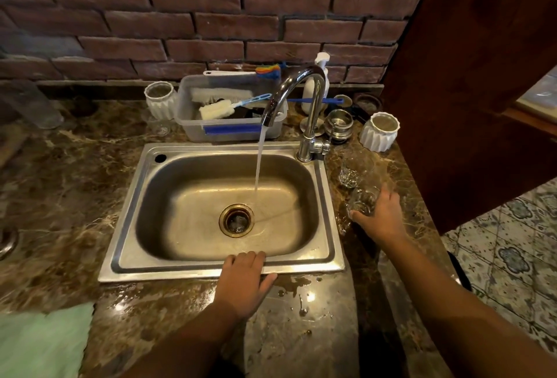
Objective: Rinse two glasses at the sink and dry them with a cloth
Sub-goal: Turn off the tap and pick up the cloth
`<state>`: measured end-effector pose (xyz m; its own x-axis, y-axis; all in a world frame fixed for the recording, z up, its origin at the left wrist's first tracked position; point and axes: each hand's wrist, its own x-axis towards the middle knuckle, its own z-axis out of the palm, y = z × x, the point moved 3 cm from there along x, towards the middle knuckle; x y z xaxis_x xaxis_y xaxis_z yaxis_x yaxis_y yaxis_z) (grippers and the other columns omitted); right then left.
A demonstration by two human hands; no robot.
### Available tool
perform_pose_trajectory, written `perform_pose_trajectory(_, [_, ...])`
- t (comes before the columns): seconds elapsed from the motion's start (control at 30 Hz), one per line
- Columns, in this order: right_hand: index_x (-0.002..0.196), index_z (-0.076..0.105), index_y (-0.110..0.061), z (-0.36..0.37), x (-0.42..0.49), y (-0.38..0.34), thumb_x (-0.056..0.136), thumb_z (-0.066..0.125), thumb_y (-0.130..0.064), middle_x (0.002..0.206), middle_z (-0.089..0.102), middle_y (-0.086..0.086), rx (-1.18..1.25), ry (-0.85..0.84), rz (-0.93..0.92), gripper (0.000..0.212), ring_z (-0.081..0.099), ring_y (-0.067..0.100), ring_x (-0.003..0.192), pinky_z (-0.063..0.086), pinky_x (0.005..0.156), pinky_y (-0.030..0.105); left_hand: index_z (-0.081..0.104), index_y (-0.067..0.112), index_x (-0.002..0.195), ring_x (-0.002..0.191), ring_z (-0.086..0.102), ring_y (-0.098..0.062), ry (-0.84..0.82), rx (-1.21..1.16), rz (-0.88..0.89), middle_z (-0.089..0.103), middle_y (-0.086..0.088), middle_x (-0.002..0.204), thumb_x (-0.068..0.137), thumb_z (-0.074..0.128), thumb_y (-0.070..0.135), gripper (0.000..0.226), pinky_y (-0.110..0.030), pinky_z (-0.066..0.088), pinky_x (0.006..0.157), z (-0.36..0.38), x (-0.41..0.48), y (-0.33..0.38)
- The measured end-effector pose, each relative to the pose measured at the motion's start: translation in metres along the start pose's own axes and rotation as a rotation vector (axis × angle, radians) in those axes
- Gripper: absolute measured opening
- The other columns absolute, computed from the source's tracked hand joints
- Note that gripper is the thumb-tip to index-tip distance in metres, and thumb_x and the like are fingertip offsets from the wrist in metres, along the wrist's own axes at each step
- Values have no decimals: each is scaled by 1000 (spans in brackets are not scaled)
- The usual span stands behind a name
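Fingers of the right hand [381, 215] curl round a clear glass [361, 201] on the wet brown marble table [75, 191], right of the steel sink [211, 147]. The left hand [244, 281] rests on the sink's near rim, fingers relaxed. A red brick wall [180, 16] stands behind.

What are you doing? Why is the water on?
A person is about to rinse glasses. The tap is running into the sink, with nothing under the water. The right hand grips the nearer glass on the counter right of the sink, and a second glass stands just behind it. The left hand rests flat on the sink's front rim. A green cloth lies at the near left, untouched.
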<state>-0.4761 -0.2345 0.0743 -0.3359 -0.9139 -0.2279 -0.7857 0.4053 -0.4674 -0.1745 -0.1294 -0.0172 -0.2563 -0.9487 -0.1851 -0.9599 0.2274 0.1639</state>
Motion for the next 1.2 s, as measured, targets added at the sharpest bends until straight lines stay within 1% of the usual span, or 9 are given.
perform_pose_trajectory(0.1, [157, 12, -19, -6, -5, -16, 82, 75, -44, 160, 19, 10, -52, 79, -140, 101, 28, 30, 146, 37, 114, 50, 52, 30, 131, 111, 57, -18, -2, -13, -2, 63, 7, 120, 97, 19, 66, 59, -41, 42, 100, 2, -1, -1])
perform_pose_trajectory(0.23, [152, 25, -20, -11, -3, -52, 87, 71, -38, 157, 25, 2, 116, 191, -306, 82, 33, 23, 143, 36, 115, 46, 56, 28, 130, 107, 59, -18, 21, -29, 8, 65, 7, 117, 99, 24, 63, 57, -41, 44, 97, 2, -1, -1])
perform_pose_trajectory(0.33, [151, 29, -18, -5, 9, -80, 89, 70, -39, 156, 32, 4, 299, 185, -256, 78, 36, 19, 140, 36, 111, 38, 55, 27, 132, 109, 58, -17, 24, -38, 15, 64, 7, 119, 99, 21, 64, 61, -40, 43, 98, 0, -3, -1])
perform_pose_trajectory(0.53, [151, 32, -10, 24, 53, -124, 98, 58, -25, 151, 44, 9, 855, 100, -21, 60, 45, 15, 133, 38, 109, 30, 44, 25, 147, 130, 47, -19, -64, -81, 15, 53, 3, 143, 87, -12, 71, 94, -44, 32, 113, -10, 0, 1])
perform_pose_trajectory(0.67, [154, 26, -11, 51, 88, -134, 102, 50, -26, 157, 37, 11, 877, 106, 85, 59, 37, 24, 143, 30, 114, 34, 66, 21, 126, 106, 63, -18, 7, -72, 23, 70, 2, 118, 100, 21, 64, 68, -42, 52, 96, -1, -1, -2])
perform_pose_trajectory(0.77, [156, 22, -11, 70, 109, -132, 104, 47, -27, 161, 28, 12, 937, 141, 167, 60, 29, 26, 148, 25, 121, 37, 70, 21, 119, 98, 66, -16, 47, -51, 23, 72, 5, 108, 93, 44, 64, 56, -39, 56, 88, 4, 2, -3])
perform_pose_trajectory(0.97, [156, 26, -16, 86, 141, -131, 105, 44, -27, 160, 33, 9, 888, 163, 165, 55, 30, 26, 147, 25, 118, 37, 68, 20, 121, 97, 66, -19, 105, -10, 41, 71, 4, 110, 89, 49, 65, 59, -40, 55, 87, 8, 2, -6])
perform_pose_trajectory(1.1, [156, 24, -17, 95, 148, -129, 104, 46, -24, 158, 36, 12, 835, 176, 122, 57, 33, 28, 146, 27, 119, 39, 70, 20, 120, 96, 65, -19, 151, 30, 53, 71, 4, 109, 88, 51, 65, 58, -37, 36, 93, 9, 2, -5])
perform_pose_trajectory(1.2, [157, 23, -17, 97, 151, -126, 104, 45, -25, 156, 38, 14, 808, 176, 103, 57, 36, 28, 144, 29, 119, 40, 70, 19, 120, 98, 66, -18, 139, 36, 57, 71, 3, 110, 89, 51, 64, 58, -37, 33, 92, 11, 2, -6])
